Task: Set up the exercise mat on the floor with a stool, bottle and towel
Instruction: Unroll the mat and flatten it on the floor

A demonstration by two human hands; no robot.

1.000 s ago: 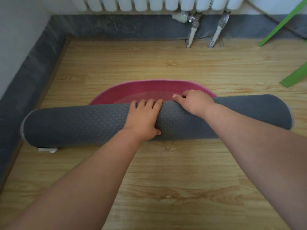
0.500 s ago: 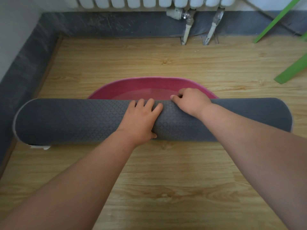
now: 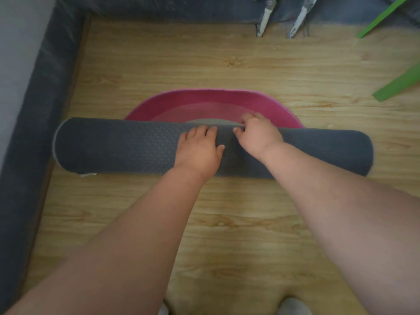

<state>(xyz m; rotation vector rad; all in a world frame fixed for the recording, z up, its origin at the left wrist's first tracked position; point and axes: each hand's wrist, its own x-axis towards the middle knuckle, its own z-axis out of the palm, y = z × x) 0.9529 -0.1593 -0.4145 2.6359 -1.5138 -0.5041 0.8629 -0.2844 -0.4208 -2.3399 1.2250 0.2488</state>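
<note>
A dark grey rolled exercise mat (image 3: 118,146) with a diamond-textured back lies across the wooden floor. Its unrolled end (image 3: 204,101), pink with a lighter inner band, spreads on the floor beyond the roll. My left hand (image 3: 198,150) rests flat on top of the roll near its middle, fingers spread. My right hand (image 3: 259,133) sits just to the right, fingers curled over the roll's far edge where a grey strip shows. No stool, bottle or towel is in view.
A dark grey skirting (image 3: 34,123) and wall run along the left. Radiator pipes (image 3: 264,19) come down at the far wall. Two green slanted bars (image 3: 400,85) stand at the far right. A small white tag (image 3: 87,175) pokes from under the roll's left end.
The view has tilted down and the roll sits slightly farther from me. My right hand's fingers have curled more over the far edge, and a grey strip now shows beyond the roll.
</note>
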